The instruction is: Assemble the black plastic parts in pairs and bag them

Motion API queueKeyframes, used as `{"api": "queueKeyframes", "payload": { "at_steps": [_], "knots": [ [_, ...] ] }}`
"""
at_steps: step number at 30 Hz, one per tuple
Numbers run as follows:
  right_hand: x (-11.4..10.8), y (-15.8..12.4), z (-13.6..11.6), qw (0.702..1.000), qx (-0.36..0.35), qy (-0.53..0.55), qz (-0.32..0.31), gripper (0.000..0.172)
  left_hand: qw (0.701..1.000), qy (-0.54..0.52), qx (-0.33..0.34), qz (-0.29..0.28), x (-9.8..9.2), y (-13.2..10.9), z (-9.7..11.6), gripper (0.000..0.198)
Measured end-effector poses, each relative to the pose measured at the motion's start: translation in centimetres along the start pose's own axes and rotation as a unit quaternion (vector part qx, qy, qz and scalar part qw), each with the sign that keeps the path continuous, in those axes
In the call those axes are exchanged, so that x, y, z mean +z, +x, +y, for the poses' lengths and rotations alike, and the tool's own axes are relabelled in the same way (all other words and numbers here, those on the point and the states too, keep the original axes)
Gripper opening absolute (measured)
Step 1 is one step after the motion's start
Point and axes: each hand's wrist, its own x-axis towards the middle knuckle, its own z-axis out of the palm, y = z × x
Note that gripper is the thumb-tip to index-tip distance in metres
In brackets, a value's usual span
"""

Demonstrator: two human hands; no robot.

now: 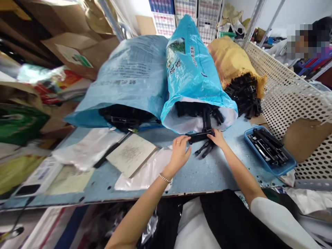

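Between my left hand (178, 154) and my right hand (217, 138) lies a black plastic moulded part (199, 137), gripped at both ends just above the blue table top (202, 176). A second black part (204, 148) lies on the table directly below it, partly hidden by the first. More black parts stick out of the white-lined bright blue sack (193, 65), almost touching the held piece. A blue plastic tray (269, 152) to my right holds several similar black parts.
A pale blue sack (129, 76) and a yellow sack (233, 58) also hold black parts. On the table's left are white plastic sheets (88, 148) and a speckled beige board (131, 155). A perforated white panel (293, 93) stands at right. A person (308, 41) sits beyond it.
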Motion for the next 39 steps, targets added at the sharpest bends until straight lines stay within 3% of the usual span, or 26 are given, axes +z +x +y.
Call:
{"api": "queueKeyframes", "payload": {
  "at_steps": [3,8,11,13,15,17,18,20,22,23,25,27,31,35,37,39],
  "knots": [
    [0.1,-2.4,0.4,0.999,-0.018,0.030,0.003,0.035,0.997,0.030,0.006,-0.074,1.9,0.1,1.4,0.035],
    [-1.1,-6.5,0.4,0.996,-0.037,0.072,0.036,0.038,0.966,0.152,-0.008,-0.208,3.6,5.4,2.7,0.057],
    [-3.0,-8.9,-0.4,0.991,-0.027,0.110,0.078,0.041,0.959,0.165,-0.050,-0.225,3.2,6.9,3.7,0.041],
    [-4.4,-10.6,-1.7,0.980,-0.008,0.187,0.073,0.046,0.963,0.147,-0.069,-0.214,2.3,5.8,5.1,0.039],
    [-5.4,-12.2,-3.5,0.960,0.009,0.277,0.040,0.051,0.972,0.080,-0.068,-0.208,1.0,3.3,7.1,0.047],
    [-6.0,-13.4,-5.4,0.943,0.006,0.334,0.002,0.053,0.970,-0.059,-0.060,-0.229,-0.4,0.3,8.7,0.064],
    [-6.2,-13.8,-6.3,0.935,-0.001,0.353,-0.018,0.052,0.954,-0.151,-0.061,-0.252,-1.1,-1.0,9.3,0.072],
    [-6.4,-14.2,-7.7,0.922,-0.024,0.381,-0.066,0.049,0.890,-0.340,-0.093,-0.289,-2.0,-3.3,9.8,0.085],
    [-6.5,-14.4,-8.6,0.915,-0.063,0.385,-0.100,0.049,0.827,-0.459,-0.160,-0.283,-2.5,-4.9,9.6,0.085],
    [-6.5,-14.4,-9.0,0.921,-0.090,0.367,-0.099,0.049,0.812,-0.482,-0.197,-0.264,-2.6,-5.5,9.4,0.082],
    [-6.6,-14.3,-9.4,0.946,-0.160,0.271,-0.073,0.044,0.816,-0.474,-0.253,-0.216,-2.8,-6.4,9.1,0.078],
    [-6.7,-14.2,-9.8,0.963,-0.237,0.122,-0.041,0.031,0.837,-0.436,-0.274,-0.184,-3.2,-6.8,9.0,0.075],
    [-7.2,-13.9,-10.1,0.929,-0.358,-0.094,-0.010,0.028,0.891,-0.322,-0.261,-0.185,-4.8,-7.1,9.5,0.075],
    [-7.5,-13.1,-9.9,0.904,-0.401,-0.147,-0.027,0.029,0.903,-0.284,-0.248,-0.208,-5.6,-7.4,9.8,0.075],
    [-7.3,-12.5,-9.8,0.912,-0.384,-0.123,-0.073,0.036,0.898,-0.292,-0.253,-0.209,-5.2,-7.5,9.7,0.076],
    [-6.8,-12.1,-9.8,0.936,-0.323,-0.060,-0.124,0.043,0.892,-0.303,-0.270,-0.199,-4.4,-7.4,9.2,0.077]
  ]
}}
